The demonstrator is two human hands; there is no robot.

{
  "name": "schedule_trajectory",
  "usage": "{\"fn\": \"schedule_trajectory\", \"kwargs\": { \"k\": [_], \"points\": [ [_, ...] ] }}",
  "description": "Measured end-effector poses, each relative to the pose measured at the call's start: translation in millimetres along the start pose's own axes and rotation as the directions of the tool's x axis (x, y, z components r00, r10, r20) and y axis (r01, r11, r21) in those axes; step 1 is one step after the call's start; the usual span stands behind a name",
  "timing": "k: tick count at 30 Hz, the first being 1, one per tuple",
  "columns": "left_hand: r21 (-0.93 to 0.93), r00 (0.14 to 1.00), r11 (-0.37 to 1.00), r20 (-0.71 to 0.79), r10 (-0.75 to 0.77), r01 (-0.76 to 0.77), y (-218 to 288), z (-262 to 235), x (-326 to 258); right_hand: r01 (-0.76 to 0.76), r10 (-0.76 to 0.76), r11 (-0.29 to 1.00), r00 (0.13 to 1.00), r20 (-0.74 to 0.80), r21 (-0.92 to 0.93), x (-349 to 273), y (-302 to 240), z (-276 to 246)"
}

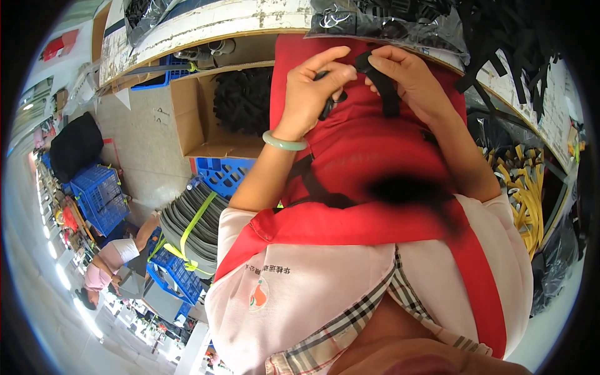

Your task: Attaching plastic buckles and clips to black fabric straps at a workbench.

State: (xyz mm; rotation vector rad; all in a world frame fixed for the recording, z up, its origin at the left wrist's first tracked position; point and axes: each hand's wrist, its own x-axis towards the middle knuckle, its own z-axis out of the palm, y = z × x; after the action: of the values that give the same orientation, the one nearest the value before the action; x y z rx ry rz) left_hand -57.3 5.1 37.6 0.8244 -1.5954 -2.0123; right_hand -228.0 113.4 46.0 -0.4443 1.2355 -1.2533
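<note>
My left hand (312, 87) is closed, thumb and index finger bent toward each other, with a small black object (326, 107) in the palm. Part of that object is covered by the fingers, so its exact kind cannot be made out. A short black webbing strap (389, 100) hangs from my right hand (406, 78), whose thumb and fingers pinch it near its upper end. The left thumb tip is close to the strap's top; whether they touch cannot be told. Both hands are above the red apron (369, 144) on my lap, near the table edge.
Ahead is a worn white table (250, 22) with a clear plastic bag (387, 28) of black pieces. Black straps (500, 50) spill over at right, above yellow-grey strips (525, 194). At left stand a cardboard box (194, 115) of black straps, a rolled grey webbing bundle (194, 219) and blue crates (100, 197).
</note>
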Motion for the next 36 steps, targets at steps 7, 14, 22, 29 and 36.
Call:
{"fn": "schedule_trajectory", "kwargs": {
  "k": [7,14,22,29,36],
  "points": [
    [-0.391,0.943,0.869,-0.008,-0.332,0.302,8.1,6.2,-4.8,0.69,-0.737,0.622,0.676,0.023,-0.371,-9.5,9.3,28.4],
    [-0.202,0.99,0.977,-0.115,-0.086,0.061,-9.2,8.4,-3.0,0.217,-0.256,0.921,0.963,-0.084,-0.322,-18.2,-0.1,22.2],
    [0.035,0.988,0.99,-0.072,0.138,-0.136,-11.2,-3.6,-11.6,0.127,-0.143,0.985,0.979,-0.144,-0.116,-1.0,7.3,31.6],
    [-0.112,0.992,0.99,0.087,0.096,-0.086,5.6,-26.1,-40.6,-0.23,0.248,0.968,0.933,0.261,-0.096,2.6,9.2,19.0],
    [0.341,0.691,0.92,-0.619,0.373,-0.191,15.3,-126.4,-110.3,0.257,-0.19,0.876,0.962,0.197,-0.407,52.7,-2.6,63.8]
  ]
}}
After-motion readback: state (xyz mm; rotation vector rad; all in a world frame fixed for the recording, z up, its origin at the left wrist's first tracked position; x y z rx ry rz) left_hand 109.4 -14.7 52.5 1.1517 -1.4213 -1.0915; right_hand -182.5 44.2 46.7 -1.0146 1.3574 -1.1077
